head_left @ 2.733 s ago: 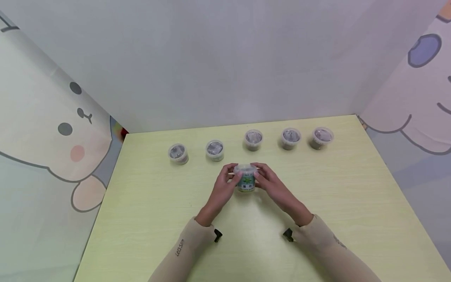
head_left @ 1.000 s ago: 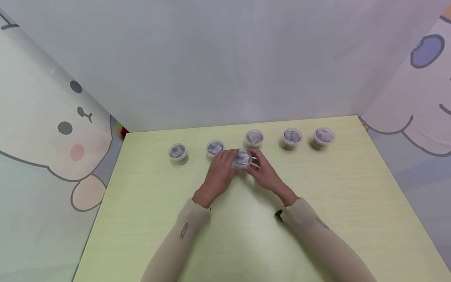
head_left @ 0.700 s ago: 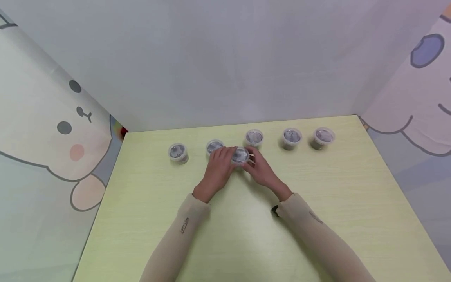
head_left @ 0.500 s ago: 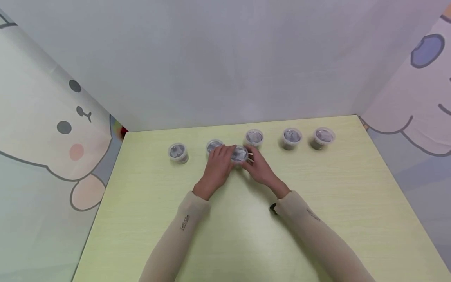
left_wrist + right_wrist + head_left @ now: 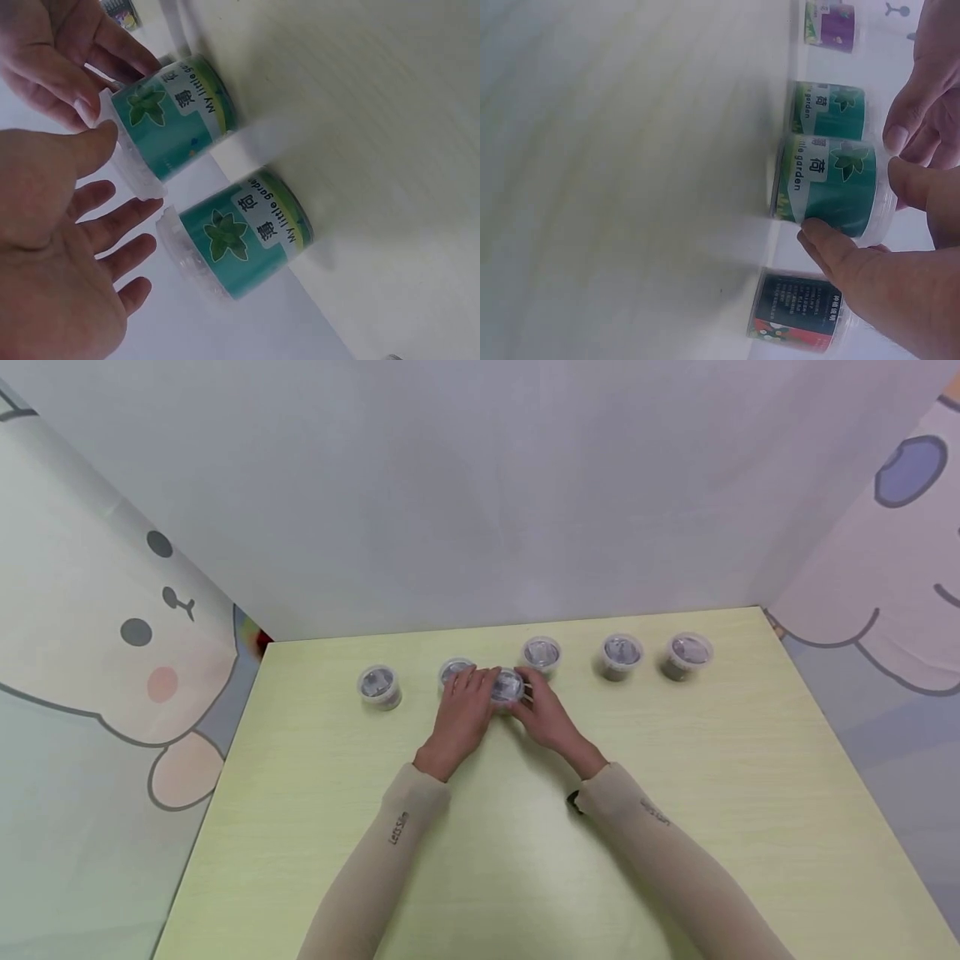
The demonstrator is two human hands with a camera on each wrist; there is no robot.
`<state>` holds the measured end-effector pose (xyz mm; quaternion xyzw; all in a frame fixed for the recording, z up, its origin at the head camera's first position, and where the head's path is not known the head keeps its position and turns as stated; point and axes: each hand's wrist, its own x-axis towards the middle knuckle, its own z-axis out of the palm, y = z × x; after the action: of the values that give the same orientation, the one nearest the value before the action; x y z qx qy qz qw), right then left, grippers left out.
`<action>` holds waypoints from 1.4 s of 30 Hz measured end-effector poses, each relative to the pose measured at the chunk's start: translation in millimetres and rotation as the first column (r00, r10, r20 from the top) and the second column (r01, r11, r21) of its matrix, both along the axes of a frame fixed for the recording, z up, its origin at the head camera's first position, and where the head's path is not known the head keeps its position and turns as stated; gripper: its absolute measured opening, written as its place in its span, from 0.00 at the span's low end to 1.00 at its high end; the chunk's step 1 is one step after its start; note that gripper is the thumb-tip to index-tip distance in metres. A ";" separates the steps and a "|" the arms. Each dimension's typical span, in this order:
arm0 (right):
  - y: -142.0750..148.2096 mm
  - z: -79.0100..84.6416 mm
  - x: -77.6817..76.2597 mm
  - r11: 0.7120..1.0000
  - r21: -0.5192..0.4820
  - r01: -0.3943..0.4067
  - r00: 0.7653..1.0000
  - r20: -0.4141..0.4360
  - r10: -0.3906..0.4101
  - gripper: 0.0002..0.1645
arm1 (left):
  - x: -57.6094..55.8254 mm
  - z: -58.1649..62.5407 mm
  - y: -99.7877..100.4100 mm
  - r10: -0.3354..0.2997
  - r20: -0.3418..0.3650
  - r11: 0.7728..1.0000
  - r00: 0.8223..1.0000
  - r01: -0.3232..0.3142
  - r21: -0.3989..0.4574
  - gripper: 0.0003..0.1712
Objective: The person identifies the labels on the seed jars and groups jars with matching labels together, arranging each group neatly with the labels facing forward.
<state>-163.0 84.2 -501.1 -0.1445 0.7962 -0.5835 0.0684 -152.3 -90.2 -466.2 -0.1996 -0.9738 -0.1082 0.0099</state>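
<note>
A clear-lidded plastic tub [image 5: 507,687] with a green mint-leaf label stands upright at the table between both hands. My right hand [image 5: 551,714] grips its right side, thumb in front and fingers behind. From the left, my left hand [image 5: 463,714] holds it by the lid rim; in the left wrist view the left thumb [image 5: 94,146] presses that rim. Just left of it is a second tub [image 5: 247,240] with a matching label, its lid partly hidden by the left fingers in the head view. The right wrist view shows the two mint tubs [image 5: 829,109] close side by side.
At the left end of the row is a purple-labelled tub [image 5: 378,687]. Behind and right of the hands stands a dark-and-red-labelled tub [image 5: 799,307]. Two more tubs, one near [image 5: 621,653] and one farther right [image 5: 688,653], follow. A pale curtain [image 5: 480,502] hangs behind the table [image 5: 712,793].
Both hands have carried the tub away from the body and slightly left, to beside the second mint tub. Its label faced up at the head camera earlier; now its lid does. The other tubs stayed put.
</note>
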 end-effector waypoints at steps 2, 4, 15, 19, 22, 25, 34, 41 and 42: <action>-0.8 1.9 -0.6 1.000 0.013 0.002 1.000 0.021 -0.002 0.36 | -0.6 0.3 0.6 0.008 -0.001 1.000 1.000 -0.008 -0.010 0.31; -1.7 2.4 -2.1 0.999 0.035 0.008 1.000 0.027 -0.009 0.36 | -1.2 1.3 1.3 0.017 0.005 1.000 1.000 -0.017 -0.018 0.31; -8.5 7.2 -6.7 0.993 0.113 0.025 0.999 0.034 -0.029 0.38 | -5.1 1.9 3.6 0.035 -0.004 0.997 0.999 -0.035 -0.067 0.31; -10.4 8.4 -7.8 0.992 0.127 0.024 0.999 0.032 -0.028 0.38 | -6.3 -0.2 3.1 0.028 -0.036 0.995 0.999 -0.032 -0.094 0.30; -11.6 9.0 -8.9 0.991 0.134 0.027 0.999 0.037 -0.032 0.38 | -7.4 -1.1 2.7 0.030 -0.042 0.994 0.999 -0.034 -0.101 0.30; -12.9 9.7 -10.3 0.990 0.140 0.031 0.999 0.035 -0.036 0.38 | -8.7 -1.7 2.6 0.035 -0.044 0.993 0.998 -0.040 -0.107 0.30; -14.3 11.9 -12.2 0.980 0.193 0.041 0.999 0.014 -0.044 0.38 | -11.3 -1.8 2.8 0.052 -0.032 0.994 0.998 -0.055 -0.091 0.30; -13.9 12.8 -10.3 0.975 0.219 0.032 0.999 0.022 -0.038 0.41 | -10.3 -2.7 3.8 0.066 -0.031 0.994 0.997 -0.068 -0.085 0.29; -13.3 13.6 -9.2 0.975 0.220 0.030 0.999 0.031 -0.038 0.42 | -9.9 -2.3 4.0 0.068 -0.029 0.994 0.997 -0.070 -0.084 0.29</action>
<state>-172.1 71.0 -487.5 -0.1122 0.8568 -0.4955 0.0881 -162.2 -86.2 -468.5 -0.1677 -0.9836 -0.0635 0.0177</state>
